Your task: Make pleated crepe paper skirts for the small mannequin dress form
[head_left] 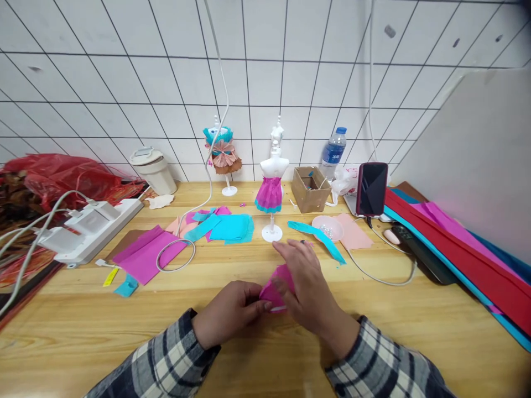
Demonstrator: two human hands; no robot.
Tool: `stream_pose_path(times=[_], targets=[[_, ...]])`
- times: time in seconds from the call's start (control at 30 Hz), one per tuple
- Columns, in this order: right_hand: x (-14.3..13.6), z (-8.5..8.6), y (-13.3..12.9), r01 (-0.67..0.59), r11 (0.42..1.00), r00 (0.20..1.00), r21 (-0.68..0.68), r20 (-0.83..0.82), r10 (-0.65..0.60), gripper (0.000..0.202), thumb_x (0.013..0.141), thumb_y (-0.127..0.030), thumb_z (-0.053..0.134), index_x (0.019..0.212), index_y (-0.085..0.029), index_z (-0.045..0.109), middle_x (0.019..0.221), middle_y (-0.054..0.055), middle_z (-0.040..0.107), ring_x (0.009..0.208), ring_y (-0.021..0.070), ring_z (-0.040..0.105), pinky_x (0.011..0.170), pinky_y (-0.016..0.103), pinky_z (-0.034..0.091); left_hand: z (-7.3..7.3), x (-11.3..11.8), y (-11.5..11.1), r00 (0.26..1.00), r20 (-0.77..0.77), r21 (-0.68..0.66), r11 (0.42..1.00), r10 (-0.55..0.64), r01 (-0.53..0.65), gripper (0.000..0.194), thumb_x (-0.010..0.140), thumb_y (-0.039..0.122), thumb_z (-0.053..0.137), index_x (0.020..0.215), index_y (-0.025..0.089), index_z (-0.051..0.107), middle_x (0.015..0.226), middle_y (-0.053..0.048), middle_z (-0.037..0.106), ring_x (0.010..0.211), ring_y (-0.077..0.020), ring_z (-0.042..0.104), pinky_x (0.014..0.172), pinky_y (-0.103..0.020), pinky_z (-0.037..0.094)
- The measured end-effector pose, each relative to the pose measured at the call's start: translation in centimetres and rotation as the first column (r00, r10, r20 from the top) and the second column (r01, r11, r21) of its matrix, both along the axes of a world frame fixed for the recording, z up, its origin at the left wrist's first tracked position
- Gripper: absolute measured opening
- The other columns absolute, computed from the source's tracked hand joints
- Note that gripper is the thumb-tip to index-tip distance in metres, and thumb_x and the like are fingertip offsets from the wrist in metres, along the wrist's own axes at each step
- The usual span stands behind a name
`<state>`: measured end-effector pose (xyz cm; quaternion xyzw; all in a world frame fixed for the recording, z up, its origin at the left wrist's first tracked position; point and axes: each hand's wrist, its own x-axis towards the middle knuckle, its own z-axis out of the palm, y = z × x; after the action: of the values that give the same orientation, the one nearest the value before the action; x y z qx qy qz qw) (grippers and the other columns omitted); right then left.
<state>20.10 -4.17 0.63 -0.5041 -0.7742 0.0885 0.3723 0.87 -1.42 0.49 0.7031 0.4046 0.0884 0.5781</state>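
My left hand (234,310) pinches the lower left edge of a small magenta paper piece (279,287) above the wooden table. Fingers extended, my right hand (305,284) lies against the right side of the same piece and covers part of it. Just beyond my hands stands a small white mannequin (274,166) on a round base, wearing a magenta skirt (269,193) with a turquoise hem. A curved turquoise strip (319,235) lies to the right of the base, and folded turquoise paper (233,228) to its left.
Farther back are a dressed mannequin (224,155), a cardboard box (311,190), a bottle (333,152) and an upright phone (371,189). A bead dish (317,222) sits nearer. A power strip (95,237), a looped cable (176,270) and magenta sheets (149,251) lie left; paper rolls (456,243) lie right.
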Motion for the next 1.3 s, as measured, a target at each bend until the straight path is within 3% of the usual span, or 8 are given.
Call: stream_pose_path(times=[0.17, 0.33, 0.6, 0.73, 0.87, 0.93, 1.1, 1.3], targets=[[0.1, -0.5, 0.6, 0.013, 0.993, 1.000, -0.119, 0.026, -0.010, 0.035, 0.095, -0.036, 0.048, 0.124, -0.019, 0.055, 0.073, 0.001, 0.067, 0.076, 0.0197, 0.062, 0.107, 0.048, 0.029, 0.1, 0.1, -0.4, 0.994, 0.076, -0.113, 0.990, -0.073, 0.081, 0.046, 0.085, 0.058, 0.052, 0.083, 0.013, 0.061, 0.063, 0.003, 0.048, 0.055, -0.0090, 0.038, 0.050, -0.021, 0.026], [1.4, -0.9, 1.3, 0.014, 0.993, 0.999, -0.121, -0.049, -0.020, 0.022, 0.096, -0.036, 0.048, 0.091, -0.023, 0.065, 0.083, 0.002, 0.073, 0.078, 0.0199, 0.065, 0.093, 0.042, 0.037, 0.6, 0.1, -0.2, 0.999, 0.022, -0.194, 0.981, 0.034, -0.029, 0.046, 0.075, 0.059, 0.064, 0.078, 0.013, 0.062, 0.064, 0.001, 0.055, 0.054, -0.0096, 0.042, 0.049, -0.021, 0.030], [1.4, -1.2, 1.5, 0.014, 0.986, 0.998, -0.166, -0.056, -0.024, 0.020, 0.095, -0.037, 0.050, 0.102, -0.024, 0.063, 0.089, 0.004, 0.074, 0.084, 0.0210, 0.065, 0.088, 0.039, 0.039, 0.2, 0.0, -0.4, 0.997, 0.066, -0.291, 0.957, 0.039, -0.018, 0.040, 0.074, 0.054, 0.068, 0.080, 0.014, 0.066, 0.065, 0.002, 0.056, 0.053, -0.0086, 0.043, 0.049, -0.020, 0.033], [1.4, -1.0, 1.4, 0.030, 0.989, 0.998, -0.144, -0.048, -0.037, 0.021, 0.094, -0.037, 0.051, 0.104, -0.024, 0.064, 0.083, 0.003, 0.071, 0.080, 0.0211, 0.063, 0.082, 0.038, 0.043, 0.2, 0.0, -0.6, 0.993, 0.109, -0.265, 0.964, 0.046, -0.016, 0.036, 0.076, 0.049, 0.068, 0.076, 0.013, 0.066, 0.064, 0.002, 0.057, 0.056, -0.0083, 0.043, 0.051, -0.019, 0.032], [1.7, 0.2, 0.7, 0.197, 0.965, 0.979, 0.175, -0.089, -0.184, 0.032, 0.089, -0.039, 0.059, 0.115, -0.019, 0.060, 0.106, 0.011, 0.065, 0.102, 0.0264, 0.057, 0.087, 0.041, 0.043, 0.5, 0.1, -0.5, 0.981, 0.135, -0.224, 0.969, 0.142, -0.109, 0.034, 0.075, 0.047, 0.069, 0.075, 0.013, 0.066, 0.064, 0.001, 0.060, 0.057, -0.0095, 0.049, 0.053, -0.020, 0.037], [1.6, 0.8, -0.1, 0.164, 0.948, 0.986, 0.271, -0.086, -0.146, 0.016, 0.089, -0.031, 0.061, 0.101, -0.021, 0.062, 0.093, 0.007, 0.066, 0.090, 0.0229, 0.059, 0.081, 0.037, 0.045, 0.7, 0.1, -0.4, 0.959, 0.149, -0.171, 0.962, 0.241, -0.215, 0.033, 0.076, 0.046, 0.068, 0.076, 0.013, 0.066, 0.065, -0.001, 0.063, 0.057, -0.0102, 0.052, 0.054, -0.021, 0.040], [0.0, 0.7, -1.7, -0.089, 0.980, 0.995, 0.178, -0.018, 0.094, 0.007, 0.091, -0.019, 0.059, 0.092, -0.021, 0.065, 0.079, 0.002, 0.067, 0.072, 0.0173, 0.058, 0.067, 0.031, 0.045, 0.9, 0.1, -0.8, 0.907, 0.237, -0.101, 0.937, 0.349, -0.334, 0.030, 0.077, 0.044, 0.068, 0.074, 0.013, 0.066, 0.063, -0.001, 0.063, 0.058, -0.0112, 0.054, 0.055, -0.022, 0.044], [-0.7, 0.0, -2.0, -0.038, 0.995, 0.997, 0.087, -0.062, 0.043, 0.008, 0.090, -0.020, 0.060, 0.091, -0.021, 0.068, 0.080, 0.002, 0.070, 0.073, 0.0164, 0.062, 0.068, 0.029, 0.046, 1.0, 0.6, -1.7, 0.897, 0.306, 0.083, 0.929, 0.320, -0.360, 0.021, 0.081, 0.033, 0.064, 0.077, 0.014, 0.073, 0.066, -0.003, 0.067, 0.061, -0.0116, 0.056, 0.057, -0.021, 0.045]])
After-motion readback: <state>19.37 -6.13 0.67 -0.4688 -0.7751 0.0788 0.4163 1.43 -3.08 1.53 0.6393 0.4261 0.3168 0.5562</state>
